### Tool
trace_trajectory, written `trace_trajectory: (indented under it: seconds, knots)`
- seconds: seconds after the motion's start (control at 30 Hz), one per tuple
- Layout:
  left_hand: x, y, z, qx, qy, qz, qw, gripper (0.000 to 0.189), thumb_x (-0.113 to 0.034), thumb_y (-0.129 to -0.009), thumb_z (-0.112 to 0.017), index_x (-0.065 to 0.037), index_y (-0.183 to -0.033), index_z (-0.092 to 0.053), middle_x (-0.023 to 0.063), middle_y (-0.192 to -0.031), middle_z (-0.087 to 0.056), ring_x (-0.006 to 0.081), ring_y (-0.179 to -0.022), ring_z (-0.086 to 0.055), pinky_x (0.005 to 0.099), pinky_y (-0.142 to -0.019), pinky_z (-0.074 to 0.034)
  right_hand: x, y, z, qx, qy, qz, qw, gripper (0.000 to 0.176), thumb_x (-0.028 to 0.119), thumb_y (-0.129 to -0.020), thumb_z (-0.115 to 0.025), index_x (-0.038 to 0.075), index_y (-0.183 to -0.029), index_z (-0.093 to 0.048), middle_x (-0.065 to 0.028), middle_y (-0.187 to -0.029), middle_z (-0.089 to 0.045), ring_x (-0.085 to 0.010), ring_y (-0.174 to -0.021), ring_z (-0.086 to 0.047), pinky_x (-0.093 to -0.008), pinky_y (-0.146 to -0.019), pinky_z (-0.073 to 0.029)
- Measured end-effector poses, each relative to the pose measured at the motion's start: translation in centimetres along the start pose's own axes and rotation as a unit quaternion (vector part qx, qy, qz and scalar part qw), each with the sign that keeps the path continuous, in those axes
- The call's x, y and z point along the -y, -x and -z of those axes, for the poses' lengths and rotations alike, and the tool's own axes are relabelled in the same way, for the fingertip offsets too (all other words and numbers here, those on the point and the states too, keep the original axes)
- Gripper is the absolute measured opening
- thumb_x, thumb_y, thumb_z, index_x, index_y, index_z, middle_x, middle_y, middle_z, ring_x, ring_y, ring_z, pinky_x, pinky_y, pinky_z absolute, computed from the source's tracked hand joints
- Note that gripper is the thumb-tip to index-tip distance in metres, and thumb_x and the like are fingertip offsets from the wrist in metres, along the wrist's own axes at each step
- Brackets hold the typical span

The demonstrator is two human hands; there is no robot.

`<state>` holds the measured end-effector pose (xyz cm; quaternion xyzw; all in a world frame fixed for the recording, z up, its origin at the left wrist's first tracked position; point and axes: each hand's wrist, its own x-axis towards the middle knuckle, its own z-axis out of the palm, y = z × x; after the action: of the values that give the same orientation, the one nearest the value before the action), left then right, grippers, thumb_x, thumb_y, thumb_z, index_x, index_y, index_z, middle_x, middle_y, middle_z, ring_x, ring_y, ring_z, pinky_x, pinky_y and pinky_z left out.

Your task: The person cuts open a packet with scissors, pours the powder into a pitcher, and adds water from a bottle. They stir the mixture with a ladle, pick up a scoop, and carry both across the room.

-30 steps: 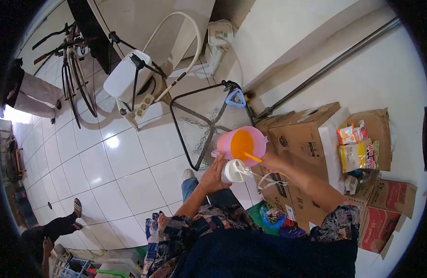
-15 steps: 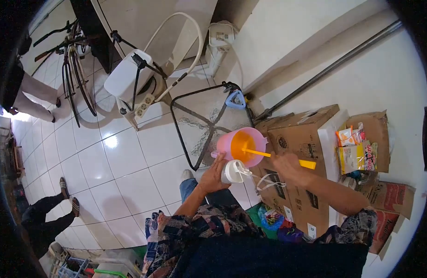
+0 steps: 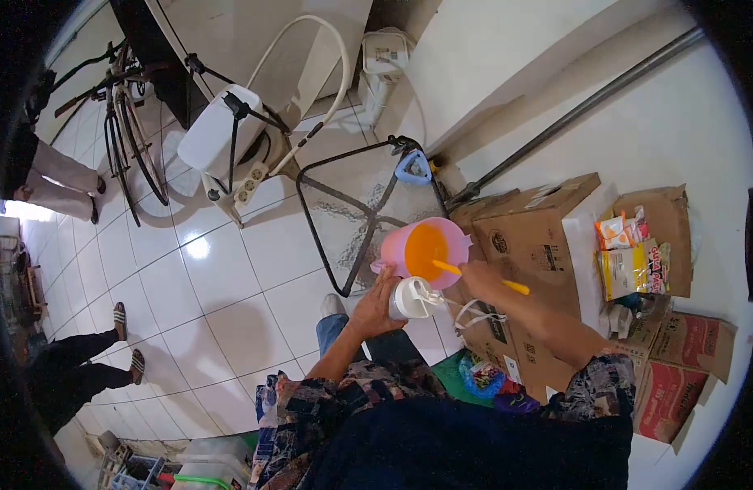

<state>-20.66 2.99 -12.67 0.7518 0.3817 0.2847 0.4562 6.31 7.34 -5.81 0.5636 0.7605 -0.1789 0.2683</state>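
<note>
A pink pitcher [image 3: 394,249] of orange liquid [image 3: 426,245] appears over the near corner of the glass table. My right hand [image 3: 481,282] is closed around a yellow long-handled spoon [image 3: 515,287], whose far end dips into the liquid. My left hand [image 3: 375,309] wraps a white-lidded bottle [image 3: 412,299] with a pale strap [image 3: 477,314], close against the pitcher's near side. The left fingertips are right at the pitcher's handle [image 3: 379,266].
Beyond the pitcher stands a black-framed glass table [image 3: 331,220] with a blue triangular object [image 3: 413,168]. Cardboard boxes [image 3: 527,245] and snack packets [image 3: 625,269] line the right. At left are a bicycle [image 3: 127,122], a power strip [image 3: 250,184] and two people's legs [image 3: 70,357].
My right hand has moved left and slightly up, bringing the spoon toward the pitcher's near right side. My left hand stays with the bottle. The person at lower left has shifted their feet.
</note>
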Motion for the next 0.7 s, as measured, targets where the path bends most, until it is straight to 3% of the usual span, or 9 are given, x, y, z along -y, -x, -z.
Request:
trace_trajectory:
  seconds: [0.07,0.2,0.3,0.4,0.47,0.5,0.53,0.57,0.7]
  knots:
    - [0.5,0.2,-0.4,0.007,0.006,-0.004,1.0,0.095,-0.025,-0.053,-0.082,0.001,-0.129,-0.032,0.0238,-0.143,-0.015,0.0389,-0.132,-0.018,0.0427,-0.107,-0.022,-1.5,-1.5,-4.9,0.023,-0.164,-0.034,0.986,0.018,0.013,-0.078,-0.049,0.001,-0.085,-0.061,-0.0185,-0.079,-0.062,-0.0256,-0.069,-0.062,-0.041,-0.054,-0.049]
    - [0.1,0.0,0.3,0.021,-0.002,-0.003,1.0,0.093,-0.025,-0.055,-0.082,0.0,-0.128,-0.032,0.0241,-0.142,-0.015,0.0389,-0.132,-0.018,0.0432,-0.106,-0.024,-1.3,-0.4,-1.6,0.189,-0.369,-0.159,0.896,0.019,0.016,-0.08,-0.051,0.002,-0.09,-0.06,-0.0163,-0.073,-0.062,-0.0259,-0.066,-0.062,-0.0392,-0.053,-0.049]
    - [0.1,0.0,0.2,0.021,-0.016,-0.012,1.0,0.091,-0.025,-0.056,-0.081,0.0,-0.129,-0.032,0.0242,-0.142,-0.015,0.039,-0.132,-0.018,0.0432,-0.106,-0.024,-2.0,2.2,1.8,0.229,-0.434,-0.19,0.85,0.021,0.018,-0.081,-0.052,0.003,-0.095,-0.059,-0.0146,-0.069,-0.061,-0.0262,-0.064,-0.063,-0.038,-0.052,-0.048]
    - [-0.1,0.0,0.4,0.013,-0.011,-0.013,1.0,0.09,-0.025,-0.057,-0.081,0.0,-0.128,-0.032,0.0242,-0.142,-0.016,0.039,-0.132,-0.018,0.0429,-0.107,-0.023,-1.4,4.5,5.3,0.233,-0.438,-0.188,0.848,0.023,0.019,-0.082,-0.053,0.003,-0.097,-0.059,-0.0135,-0.066,-0.061,-0.0263,-0.063,-0.063,-0.0371,-0.052,-0.048]
    - [-0.4,-0.1,0.6,0.04,0.013,0.022,0.999,0.089,-0.025,-0.057,-0.08,-0.001,-0.128,-0.032,0.0246,-0.142,-0.017,0.0388,-0.132,-0.017,0.0428,-0.107,-0.022,-0.2,6.0,7.1,0.186,-0.317,-0.18,0.912,0.018,0.015,-0.08,-0.048,0.002,-0.083,-0.059,-0.0173,-0.077,-0.063,-0.0272,-0.065,-0.062,-0.042,-0.051,-0.048]
    - [-0.3,-0.1,0.6,0.038,0.012,0.024,0.999,0.089,-0.025,-0.057,-0.08,-0.001,-0.128,-0.032,0.0246,-0.142,-0.017,0.0388,-0.132,-0.017,0.0428,-0.107,-0.022,0.1,6.7,8.0,0.186,-0.316,-0.177,0.913,0.018,0.015,-0.08,-0.048,0.002,-0.083,-0.059,-0.0173,-0.077,-0.063,-0.0272,-0.065,-0.062,-0.042,-0.051,-0.048]
    - [-0.2,-0.1,0.5,0.032,0.008,0.012,0.999,0.09,-0.024,-0.057,-0.08,-0.001,-0.129,-0.032,0.0249,-0.142,-0.016,0.0389,-0.132,-0.017,0.0429,-0.107,-0.022,0.2,7.3,8.8,0.121,-0.188,-0.08,0.971,0.017,0.015,-0.081,-0.048,0.003,-0.084,-0.06,-0.0166,-0.076,-0.062,-0.0247,-0.063,-0.062,-0.0401,-0.048,-0.047]
    - [-0.1,0.0,0.5,0.028,0.004,0.001,1.0,0.09,-0.024,-0.057,-0.08,-0.001,-0.129,-0.032,0.0252,-0.142,-0.016,0.0389,-0.132,-0.017,0.043,-0.107,-0.022,0.3,7.6,9.1,0.052,-0.054,0.02,0.997,0.017,0.015,-0.081,-0.048,0.004,-0.085,-0.06,-0.0159,-0.075,-0.062,-0.0223,-0.061,-0.061,-0.0383,-0.046,-0.047]
    - [-0.2,0.1,0.4,-0.004,0.006,-0.001,1.0,0.081,-0.018,-0.054,-0.078,-0.002,-0.121,-0.036,0.0237,-0.141,-0.02,0.0388,-0.131,-0.019,0.0427,-0.107,-0.024,2.2,7.0,8.6,0.025,0.051,0.005,0.998,0.017,0.016,-0.08,-0.048,0.005,-0.086,-0.061,-0.0151,-0.075,-0.062,-0.0227,-0.064,-0.061,-0.039,-0.05,-0.048]
